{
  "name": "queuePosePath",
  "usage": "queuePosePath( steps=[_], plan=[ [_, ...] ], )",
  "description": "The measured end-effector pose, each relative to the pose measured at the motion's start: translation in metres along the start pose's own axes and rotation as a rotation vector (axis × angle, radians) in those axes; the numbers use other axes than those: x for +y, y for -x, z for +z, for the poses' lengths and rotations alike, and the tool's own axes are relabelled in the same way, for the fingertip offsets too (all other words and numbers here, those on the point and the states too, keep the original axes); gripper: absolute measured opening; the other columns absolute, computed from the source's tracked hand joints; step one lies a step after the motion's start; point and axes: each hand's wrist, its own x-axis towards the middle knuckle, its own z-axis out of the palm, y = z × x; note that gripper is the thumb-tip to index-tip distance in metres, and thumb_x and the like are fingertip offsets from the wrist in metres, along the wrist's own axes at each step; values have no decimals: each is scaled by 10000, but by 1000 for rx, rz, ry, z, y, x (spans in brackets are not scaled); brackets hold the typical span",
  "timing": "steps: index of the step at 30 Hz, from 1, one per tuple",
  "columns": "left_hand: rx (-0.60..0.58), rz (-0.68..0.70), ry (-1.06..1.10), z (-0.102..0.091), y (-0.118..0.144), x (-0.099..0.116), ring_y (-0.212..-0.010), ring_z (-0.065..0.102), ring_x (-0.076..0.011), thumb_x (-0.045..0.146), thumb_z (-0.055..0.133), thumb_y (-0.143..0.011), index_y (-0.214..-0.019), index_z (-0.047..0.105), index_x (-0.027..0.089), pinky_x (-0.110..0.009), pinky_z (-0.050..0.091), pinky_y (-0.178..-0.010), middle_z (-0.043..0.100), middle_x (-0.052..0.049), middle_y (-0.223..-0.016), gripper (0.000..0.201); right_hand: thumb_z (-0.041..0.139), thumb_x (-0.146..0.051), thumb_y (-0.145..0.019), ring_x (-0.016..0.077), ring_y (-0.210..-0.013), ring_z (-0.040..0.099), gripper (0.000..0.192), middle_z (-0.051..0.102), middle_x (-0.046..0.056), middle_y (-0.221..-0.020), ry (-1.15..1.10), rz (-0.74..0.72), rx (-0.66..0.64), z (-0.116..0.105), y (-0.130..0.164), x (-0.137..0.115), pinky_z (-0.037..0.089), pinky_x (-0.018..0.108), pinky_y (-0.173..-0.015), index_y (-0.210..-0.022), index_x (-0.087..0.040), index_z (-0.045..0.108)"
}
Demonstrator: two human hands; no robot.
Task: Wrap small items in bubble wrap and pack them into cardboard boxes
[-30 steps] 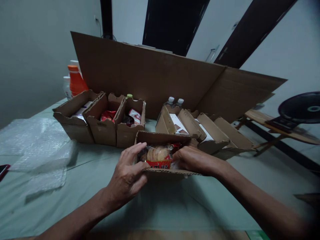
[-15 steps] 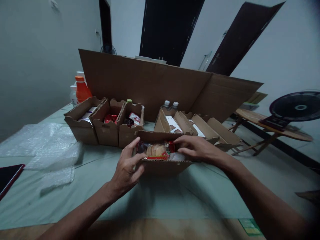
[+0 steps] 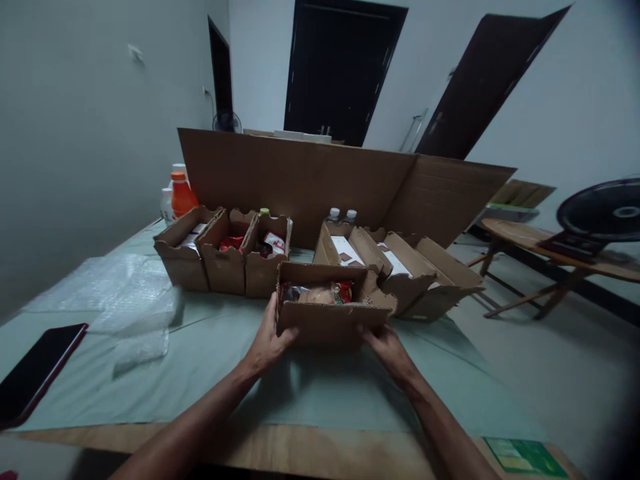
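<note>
A small open cardboard box [image 3: 323, 321] sits on the green table cover in front of me. Inside it lie snack packets [image 3: 320, 293], one red and one clear with something pale. My left hand [image 3: 267, 341] grips the box's left front corner, thumb up along the side. My right hand [image 3: 385, 343] holds the right front corner from below. The box's far wall and flaps stand open.
Three filled cardboard boxes [image 3: 225, 257] stand in a row at the back left, more boxes [image 3: 400, 267] at the back right. A tall cardboard sheet [image 3: 310, 177] stands behind them. Bubble wrap [image 3: 120, 293] and a dark phone [image 3: 35, 370] lie left. Orange bottle [image 3: 181, 193] far left.
Both hands came out of the box, where they were touching the snack packets, and now hold its front corners. The view has tilted up and back.
</note>
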Motion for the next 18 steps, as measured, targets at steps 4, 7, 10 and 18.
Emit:
queuePosePath(
  steps=[4,7,10,18],
  plan=[
    [26,14,15,-7,25,15,-1436,403,-319,564,596,-901,-1579,198,190,-482,349,-1182,454,-167,-1518,870,643,-639,-742,353,-1012,689,566,753,175,-1059,27,-6,50,12,25,-10,536,491,-909,-1001,-138,689],
    [75,18,-27,-35,60,35,-1399,451,-330,578,595,-900,-1538,312,203,-479,381,-1167,523,-155,-1456,792,631,-617,-784,319,-928,691,474,759,132,-961,89,-62,64,22,55,-37,557,443,-824,-901,-164,712],
    [186,5,-39,-65,76,66,-1377,477,-329,567,562,-925,-1496,388,195,-473,385,-1165,565,-138,-1416,703,617,-587,-823,289,-892,687,440,757,103,-941,92,-138,17,35,65,-82,563,413,-794,-932,-175,729],
    [82,195,-46,-23,29,120,-1369,483,-312,514,546,-939,-1545,294,204,-489,406,-1143,539,-127,-1453,726,654,-634,-772,344,-984,703,465,778,87,-1007,103,-133,228,-25,57,-102,571,482,-850,-973,-223,732]
  ],
)
